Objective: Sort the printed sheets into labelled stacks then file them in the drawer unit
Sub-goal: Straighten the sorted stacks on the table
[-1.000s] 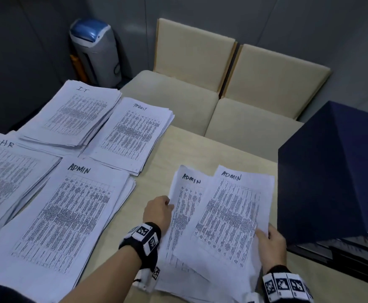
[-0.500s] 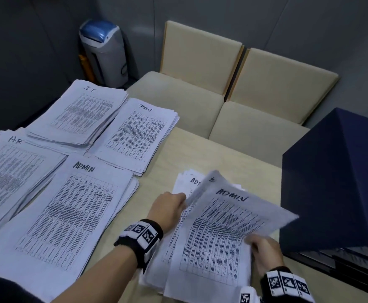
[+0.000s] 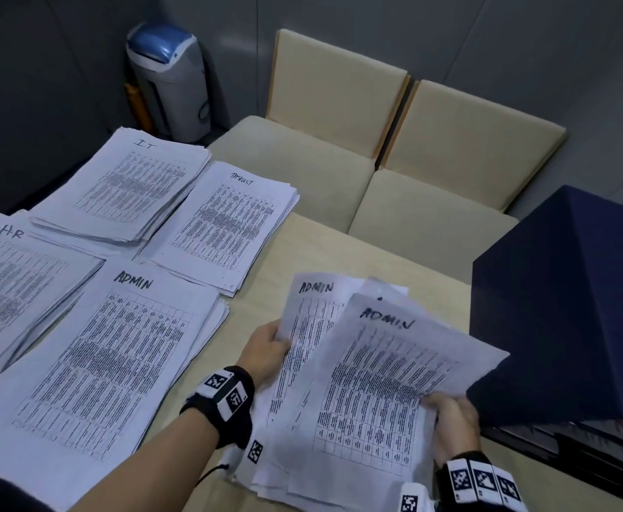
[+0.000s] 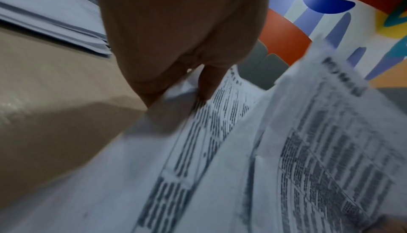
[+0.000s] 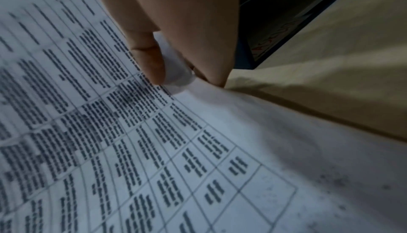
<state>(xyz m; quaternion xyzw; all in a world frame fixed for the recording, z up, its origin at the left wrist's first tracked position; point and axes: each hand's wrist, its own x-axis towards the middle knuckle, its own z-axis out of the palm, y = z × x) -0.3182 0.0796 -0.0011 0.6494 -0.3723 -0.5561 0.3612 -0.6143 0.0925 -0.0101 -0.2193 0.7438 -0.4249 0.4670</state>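
- Pale wood bench [image 3: 339, 253], one, carrying four sorted stacks of printed sheets and one loose pile.
- Stacks, four, each with a handwritten heading: IT stack [image 3: 128, 186] at the far left; a second far stack [image 3: 228, 223] just beside it, its heading too faint to read surely, perhaps "TASKLIST"; HR stack [image 3: 10, 290] at the near left edge; ADMIN stack [image 3: 106, 364] nearest the person.
- Loose pile [image 3: 302, 400], one, between the two hands, its sheets fanned; two visible headings read ADMIN.
- Left hand [image 3: 265, 351]: grip closed on the left edge of the loose pile, thumb on the printed face, fingers under it, as the left wrist view shows.
- Right hand [image 3: 454, 419]: grip clamped on the top ADMIN sheet [image 3: 383, 382] at its right edge, thumb on top and the margin curled against it; that sheet is lifted and tilted above the pile.
- Dark blue drawer unit [image 3: 568, 308], one, on the bench just right of the right hand; contents cannot be seen.
- Beige chairs [image 3: 339, 116], two, side by side beyond the bench.
- Grey bin with a blue lid [image 3: 169, 83], one, on the floor in the far corner.
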